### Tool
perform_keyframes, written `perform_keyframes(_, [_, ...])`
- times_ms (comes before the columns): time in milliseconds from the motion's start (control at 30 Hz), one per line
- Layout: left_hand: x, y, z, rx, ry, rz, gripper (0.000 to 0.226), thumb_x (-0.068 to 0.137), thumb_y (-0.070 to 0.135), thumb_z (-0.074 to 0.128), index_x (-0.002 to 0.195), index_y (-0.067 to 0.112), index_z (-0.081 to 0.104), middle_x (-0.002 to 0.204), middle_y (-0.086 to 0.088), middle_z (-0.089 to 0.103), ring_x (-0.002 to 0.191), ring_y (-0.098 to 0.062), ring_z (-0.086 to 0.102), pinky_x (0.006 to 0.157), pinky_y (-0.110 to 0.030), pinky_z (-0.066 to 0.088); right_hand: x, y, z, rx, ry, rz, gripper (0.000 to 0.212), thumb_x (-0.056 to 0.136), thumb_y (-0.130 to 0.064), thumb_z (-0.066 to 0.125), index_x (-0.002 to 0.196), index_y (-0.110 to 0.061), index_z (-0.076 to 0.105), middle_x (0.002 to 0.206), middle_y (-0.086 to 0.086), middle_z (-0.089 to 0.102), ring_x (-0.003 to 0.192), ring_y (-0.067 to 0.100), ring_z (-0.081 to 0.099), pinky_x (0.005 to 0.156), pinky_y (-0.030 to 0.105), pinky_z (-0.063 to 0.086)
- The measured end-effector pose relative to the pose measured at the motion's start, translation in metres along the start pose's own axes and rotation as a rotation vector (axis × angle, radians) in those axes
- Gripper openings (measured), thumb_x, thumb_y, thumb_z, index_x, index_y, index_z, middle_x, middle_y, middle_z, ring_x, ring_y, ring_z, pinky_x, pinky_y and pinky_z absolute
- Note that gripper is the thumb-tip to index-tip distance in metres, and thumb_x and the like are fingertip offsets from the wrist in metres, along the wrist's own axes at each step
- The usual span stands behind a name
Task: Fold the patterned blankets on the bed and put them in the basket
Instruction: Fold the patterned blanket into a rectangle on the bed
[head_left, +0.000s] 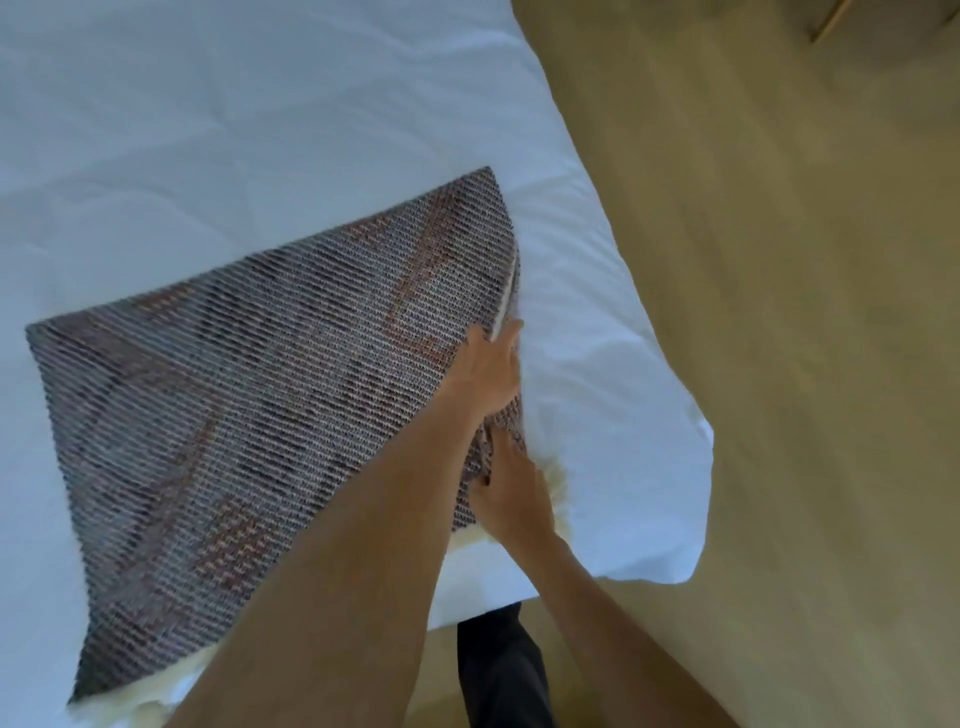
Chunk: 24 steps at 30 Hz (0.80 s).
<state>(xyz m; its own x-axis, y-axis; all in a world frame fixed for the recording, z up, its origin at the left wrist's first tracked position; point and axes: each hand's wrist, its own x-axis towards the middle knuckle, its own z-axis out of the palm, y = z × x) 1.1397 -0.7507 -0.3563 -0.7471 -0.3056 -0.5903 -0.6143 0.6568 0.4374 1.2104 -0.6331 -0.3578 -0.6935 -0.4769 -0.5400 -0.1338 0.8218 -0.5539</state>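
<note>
Where it lies: while both arms reach across it, the patterned blanket (249, 410) sits folded on the white bed (208, 130), near the bed's corner, turned at an angle to the bed's edges.
Blanket look: woven top in grey, purple and rust-orange bands; a cream fleecy underside shows at its near edge and near right corner.
Blanket state: doubled over, with layered edges visible along its right side, where a pale strip of lining shows between the layers.
Left hand (491, 366): it lies over the blanket's right edge, palm down, fingers fairly straight and pointing toward the edge, fingertips at the seam where the layers meet. Whether any finger hooks under the edge I cannot tell.
Right hand (511, 491): it is at the blanket's near right corner, fingers bent onto the bunched fabric there, gripping or pressing it; the fleecy lining (553, 480) pokes out just beside the knuckles.
Hands together: near each other on the same edge, the left one farther from the person, not touching.
Bed: wrinkled white cover, its corner hanging toward the floor.
Floor (805, 312): pale wood-toned boards to the right of the bed.
Person: a dark trouser leg (498, 670) shows below the bed's edge, between the forearms.
</note>
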Motion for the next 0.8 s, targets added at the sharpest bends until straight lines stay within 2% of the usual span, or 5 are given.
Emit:
perform_keyframes(133, [-0.01, -0.047, -0.036, -0.047, 0.093, -0.021, 0.053, 0.1, 0.007, 0.035, 0.147, 0.031, 0.027, 0.148, -0.015, 0.017, 0.087, -0.025, 0.059, 0.064, -0.032, 0.054, -0.024, -0.055, 0.041, -0.007, -0.057, -0.151, 0.068, 0.082, -0.007, 0.049, 0.145, -0.016, 0.025, 0.111, 0.007, 0.06, 0.092, 0.026, 0.063, 0.077, 0.041, 0.052])
perform_keyframes(300, [-0.035, -0.126, -0.076, -0.044, 0.179, -0.072, 0.07, 0.089, -0.006, 0.049, 0.15, 0.018, 0.025, 0.152, -0.009, 0.015, 0.124, -0.03, 0.044, 0.102, -0.039, 0.043, -0.053, -0.112, 0.096, -0.049, -0.156, -0.251, 0.066, 0.084, -0.011, 0.051, 0.144, -0.017, 0.025, 0.112, 0.006, 0.058, 0.095, 0.026, 0.06, 0.083, 0.042, 0.05])
perform_keyframes(433, [-0.07, -0.193, -0.097, -0.071, 0.239, -0.137, 0.083, 0.083, -0.011, 0.052, 0.152, 0.017, 0.015, 0.156, -0.003, 0.006, 0.113, -0.027, 0.051, 0.08, -0.032, 0.05, -0.071, -0.153, 0.138, -0.113, -0.24, -0.286, 0.064, 0.086, -0.011, 0.051, 0.145, -0.016, 0.025, 0.122, 0.005, 0.056, 0.1, 0.027, 0.061, 0.082, 0.041, 0.051])
perform_keyframes(600, [-0.115, -0.282, -0.106, -0.108, 0.285, -0.258, 0.09, 0.083, -0.011, 0.055, 0.153, 0.018, 0.007, 0.159, -0.003, -0.003, 0.104, -0.025, 0.056, 0.06, -0.022, 0.04, -0.093, -0.198, 0.196, -0.213, -0.343, -0.321, 0.062, 0.089, -0.015, 0.052, 0.144, -0.015, 0.025, 0.123, 0.006, 0.055, 0.104, 0.026, 0.059, 0.086, 0.037, 0.048])
perform_keyframes(800, [-0.153, -0.379, -0.098, -0.148, 0.322, -0.353, 0.09, 0.083, -0.005, 0.059, 0.153, 0.018, 0.008, 0.159, -0.003, -0.003, 0.117, -0.031, 0.052, 0.088, -0.037, 0.048, -0.119, -0.236, 0.257, -0.309, -0.445, -0.367, 0.063, 0.09, -0.014, 0.05, 0.145, -0.013, 0.021, 0.128, 0.009, 0.049, 0.11, 0.025, 0.056, 0.092, 0.036, 0.045])
